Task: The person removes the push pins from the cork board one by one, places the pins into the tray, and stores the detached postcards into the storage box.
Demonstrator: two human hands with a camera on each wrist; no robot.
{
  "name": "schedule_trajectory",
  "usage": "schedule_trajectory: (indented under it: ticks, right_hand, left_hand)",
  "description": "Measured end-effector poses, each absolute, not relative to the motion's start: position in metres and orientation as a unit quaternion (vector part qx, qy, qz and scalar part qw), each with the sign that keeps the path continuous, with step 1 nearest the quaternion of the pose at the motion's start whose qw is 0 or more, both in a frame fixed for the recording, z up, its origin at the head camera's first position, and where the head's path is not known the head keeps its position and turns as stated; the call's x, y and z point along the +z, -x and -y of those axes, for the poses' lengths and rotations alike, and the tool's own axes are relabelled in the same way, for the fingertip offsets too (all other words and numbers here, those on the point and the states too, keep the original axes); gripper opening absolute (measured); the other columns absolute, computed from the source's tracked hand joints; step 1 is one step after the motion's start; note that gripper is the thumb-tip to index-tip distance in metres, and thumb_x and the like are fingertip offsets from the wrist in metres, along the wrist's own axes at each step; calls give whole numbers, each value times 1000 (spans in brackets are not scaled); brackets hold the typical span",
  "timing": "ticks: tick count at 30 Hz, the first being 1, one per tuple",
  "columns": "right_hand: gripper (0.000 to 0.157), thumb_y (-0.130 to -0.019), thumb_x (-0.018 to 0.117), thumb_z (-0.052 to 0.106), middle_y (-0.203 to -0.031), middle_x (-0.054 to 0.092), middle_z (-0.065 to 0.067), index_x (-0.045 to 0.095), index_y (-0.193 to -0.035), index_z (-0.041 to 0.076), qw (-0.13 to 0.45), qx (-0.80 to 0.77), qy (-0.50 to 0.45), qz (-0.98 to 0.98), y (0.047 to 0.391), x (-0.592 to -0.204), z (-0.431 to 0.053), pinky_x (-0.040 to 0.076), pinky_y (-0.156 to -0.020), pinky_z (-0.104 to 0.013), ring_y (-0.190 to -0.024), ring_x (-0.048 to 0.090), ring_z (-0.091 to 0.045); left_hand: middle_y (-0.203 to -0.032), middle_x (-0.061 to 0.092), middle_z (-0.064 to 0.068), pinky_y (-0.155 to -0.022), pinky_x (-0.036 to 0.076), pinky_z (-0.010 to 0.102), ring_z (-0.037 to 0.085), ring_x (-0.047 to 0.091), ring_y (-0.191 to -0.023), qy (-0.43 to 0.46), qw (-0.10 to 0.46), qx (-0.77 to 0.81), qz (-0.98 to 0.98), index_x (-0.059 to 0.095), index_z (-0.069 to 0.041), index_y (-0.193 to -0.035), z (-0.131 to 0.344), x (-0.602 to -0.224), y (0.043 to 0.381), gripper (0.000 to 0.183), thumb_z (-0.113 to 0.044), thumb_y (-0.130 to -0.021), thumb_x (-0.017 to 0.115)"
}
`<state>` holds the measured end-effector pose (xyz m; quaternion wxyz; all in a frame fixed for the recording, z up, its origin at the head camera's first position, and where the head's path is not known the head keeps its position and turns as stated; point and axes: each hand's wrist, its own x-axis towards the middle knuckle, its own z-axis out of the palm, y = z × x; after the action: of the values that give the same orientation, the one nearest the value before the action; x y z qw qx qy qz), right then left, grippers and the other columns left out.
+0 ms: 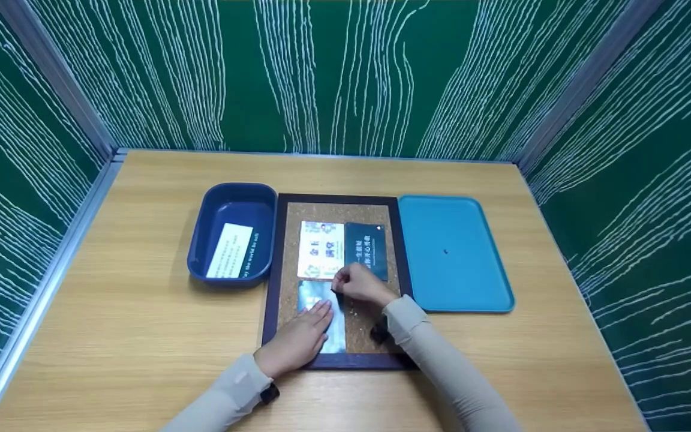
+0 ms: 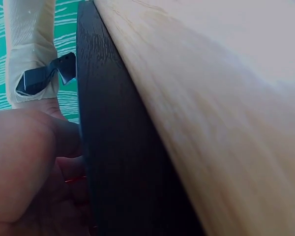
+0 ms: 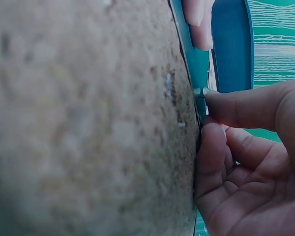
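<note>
My left hand lies with its fingers pressing on a shiny pale blue card on the cork board. At that card's upper right corner, my right hand pinches a small greenish push pin between thumb and fingertips; the fingers hide most of it. A white card with colourful patterns sits above the blue one. Beside it is a dark green card with white writing, partly covered by the right hand. The board's dark frame shows close up in the left wrist view.
A deep navy tub left of the board holds a white-and-dark printed card. To the right, touching the frame, lies a flat turquoise tray with a tiny dark thing in it. Green walls enclose the wooden table.
</note>
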<state>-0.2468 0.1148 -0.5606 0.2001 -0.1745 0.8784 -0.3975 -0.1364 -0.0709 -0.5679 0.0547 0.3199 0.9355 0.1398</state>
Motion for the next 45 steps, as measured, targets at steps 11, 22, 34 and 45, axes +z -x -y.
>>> schedule_trajectory:
  ticks: [11,22,34,45]
  right_hand:
    - [11,-85,59,6,-73,63,-1,69,-82,8,204,-393,165,-881,246,-560,-114,42,-55,-21,-61,52,-12]
    - [11,-85,59,7,-73,62,0,69,-83,9,206,-390,172,-881,247,-558,-114,42,-56,-22,-62,53,-12]
    - [10,-85,59,7,-72,60,1,68,-81,7,201,-391,180,-880,248,-559,-113,40,-57,-21,-62,51,-11]
    - [13,-82,57,5,-74,62,1,69,-82,6,207,-391,181,-878,252,-562,-116,42,-60,-21,-64,51,-10]
  left_hand:
    - [-152,38,15,-114,34,46,30,36,-141,-318,57,142,-936,44,0,-142,71,-567,136,48,-23,-100,47]
    - [-153,36,15,-114,34,46,29,35,-142,-316,64,138,-937,42,0,-143,71,-564,137,48,-23,-101,46]
    - [-152,38,16,-114,34,47,30,36,-141,-323,62,141,-934,43,2,-142,73,-565,137,48,-22,-100,47]
    - [-154,35,14,-115,32,45,29,33,-142,-315,76,138,-936,41,-1,-144,71,-563,137,50,-25,-101,45]
